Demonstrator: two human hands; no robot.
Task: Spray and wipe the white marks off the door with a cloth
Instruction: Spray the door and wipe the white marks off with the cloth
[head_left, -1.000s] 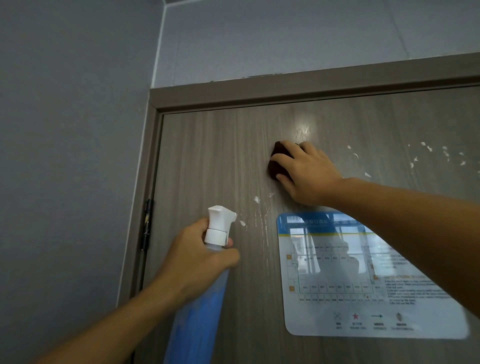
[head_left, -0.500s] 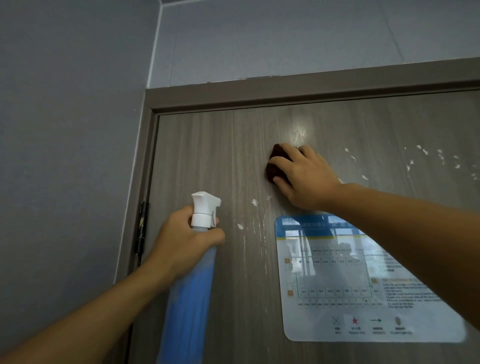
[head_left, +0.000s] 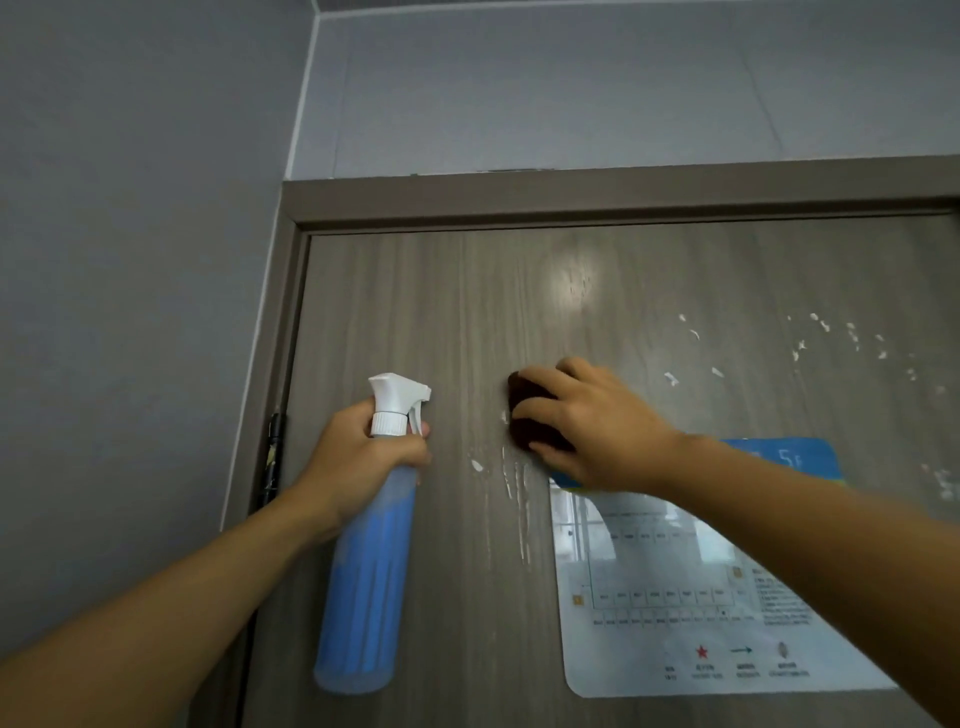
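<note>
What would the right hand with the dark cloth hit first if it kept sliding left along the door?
Probably the small white mark at the dark cloth's left edge; beyond lies bare grey wood-grain door.

Dim, even light; glare patch on door (head_left: 571, 280) at 12 o'clock; wide-angle bending at edges; poster (head_left: 675, 597) text blurry.

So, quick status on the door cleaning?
Left hand grips spray bottle. Right hand presses dark cloth on door. White marks remain. Nothing in the way.
</note>
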